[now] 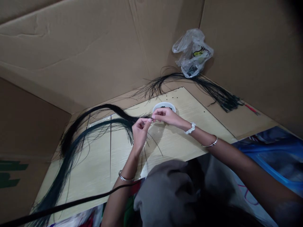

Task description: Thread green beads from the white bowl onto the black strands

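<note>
My left hand point(140, 131) is pinched, thumb against forefinger, with thin dark strands trailing below it; it seems to hold one. Fingertip to fingertip with it, my right hand point(165, 115) pinches something too small to make out. Just behind my right hand is a white bowl point(174, 107) of small black bits, partly covered by the fingers. A black bundle of long hair-like strands point(94, 110) reaches toward my left hand. In front of it lies a dark green-blue bundle point(78, 142), its end close beside my left wrist.
Cardboard walls point(106, 47) surround the pale board point(94, 170). A clear plastic bag point(193, 52) rests at the back corner. Near it lie more dark strands point(213, 90) and a red-tipped thin tool point(252, 109). Several black specks dot the board. A black cord point(78, 203) crosses the lower left.
</note>
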A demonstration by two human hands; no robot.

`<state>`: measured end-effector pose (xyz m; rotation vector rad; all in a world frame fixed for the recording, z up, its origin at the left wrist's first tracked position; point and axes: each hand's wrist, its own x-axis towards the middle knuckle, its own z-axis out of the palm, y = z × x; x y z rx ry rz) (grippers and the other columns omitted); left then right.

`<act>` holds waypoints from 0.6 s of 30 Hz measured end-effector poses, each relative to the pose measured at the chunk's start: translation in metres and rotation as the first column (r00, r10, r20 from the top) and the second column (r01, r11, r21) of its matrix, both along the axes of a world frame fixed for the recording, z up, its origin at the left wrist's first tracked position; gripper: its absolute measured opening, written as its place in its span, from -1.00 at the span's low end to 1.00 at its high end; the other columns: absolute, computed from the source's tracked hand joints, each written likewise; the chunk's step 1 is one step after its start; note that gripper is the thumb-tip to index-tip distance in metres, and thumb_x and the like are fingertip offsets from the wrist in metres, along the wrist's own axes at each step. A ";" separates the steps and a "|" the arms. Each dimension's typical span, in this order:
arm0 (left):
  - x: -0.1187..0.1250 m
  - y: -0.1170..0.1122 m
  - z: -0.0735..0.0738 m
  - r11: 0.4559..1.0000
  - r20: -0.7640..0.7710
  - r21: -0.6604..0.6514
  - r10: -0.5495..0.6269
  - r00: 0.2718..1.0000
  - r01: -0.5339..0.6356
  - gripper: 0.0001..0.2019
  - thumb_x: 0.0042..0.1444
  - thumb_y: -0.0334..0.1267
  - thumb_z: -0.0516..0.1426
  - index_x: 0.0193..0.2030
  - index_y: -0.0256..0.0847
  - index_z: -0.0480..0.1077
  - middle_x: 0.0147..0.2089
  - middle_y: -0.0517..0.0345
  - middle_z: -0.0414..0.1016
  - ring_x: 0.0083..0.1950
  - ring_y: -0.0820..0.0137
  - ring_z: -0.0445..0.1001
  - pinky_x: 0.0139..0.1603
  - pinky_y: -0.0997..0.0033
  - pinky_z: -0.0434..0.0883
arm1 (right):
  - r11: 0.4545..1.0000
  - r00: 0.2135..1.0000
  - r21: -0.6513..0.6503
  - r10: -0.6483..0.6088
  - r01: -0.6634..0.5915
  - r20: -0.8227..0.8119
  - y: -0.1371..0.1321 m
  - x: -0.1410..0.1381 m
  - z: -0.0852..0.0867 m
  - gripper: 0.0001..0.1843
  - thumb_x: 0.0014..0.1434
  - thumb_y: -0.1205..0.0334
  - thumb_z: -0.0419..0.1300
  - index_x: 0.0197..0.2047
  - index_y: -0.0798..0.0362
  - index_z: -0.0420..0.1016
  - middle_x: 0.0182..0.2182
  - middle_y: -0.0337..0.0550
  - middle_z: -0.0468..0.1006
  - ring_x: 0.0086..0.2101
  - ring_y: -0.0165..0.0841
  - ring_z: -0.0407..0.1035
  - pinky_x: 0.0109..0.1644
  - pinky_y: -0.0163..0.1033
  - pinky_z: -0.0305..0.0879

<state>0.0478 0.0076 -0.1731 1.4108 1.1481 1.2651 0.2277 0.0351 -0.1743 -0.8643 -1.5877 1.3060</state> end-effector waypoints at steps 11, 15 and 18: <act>0.001 0.001 0.000 0.997 -0.076 0.074 0.036 0.996 -0.030 -0.73 0.10 -0.07 0.30 -0.22 -0.25 0.57 -0.46 0.23 0.39 -0.45 0.52 0.24 -0.43 0.55 0.20 | 0.995 0.995 0.094 -0.051 0.043 0.082 0.001 -0.004 -0.007 -0.63 0.26 -0.01 0.21 -0.35 0.17 0.50 -0.42 -0.19 0.49 -0.43 -0.49 0.24 -0.31 -0.33 0.12; 0.000 0.003 -0.004 0.996 -0.037 0.058 0.066 0.997 -0.064 -0.78 0.09 -0.13 0.27 -0.31 -0.28 0.51 -0.40 0.20 0.43 -0.42 0.52 0.29 -0.42 0.57 0.25 | 0.991 0.993 0.104 -0.091 0.083 0.080 0.000 -0.006 -0.005 -0.65 0.26 0.03 0.20 -0.36 0.18 0.48 -0.44 -0.19 0.49 -0.45 -0.50 0.23 -0.36 -0.36 0.10; -0.001 0.006 -0.009 1.000 0.053 -0.016 0.012 0.999 -0.011 -0.83 0.07 -0.19 0.23 -0.33 -0.26 0.42 -0.43 0.28 0.36 -0.55 0.60 0.16 -0.55 0.59 0.13 | 0.994 0.993 0.062 -0.096 0.092 0.071 0.000 -0.005 -0.003 -0.64 0.27 0.01 0.19 -0.32 0.18 0.47 -0.46 -0.20 0.49 -0.53 -0.54 0.15 -0.45 -0.38 0.03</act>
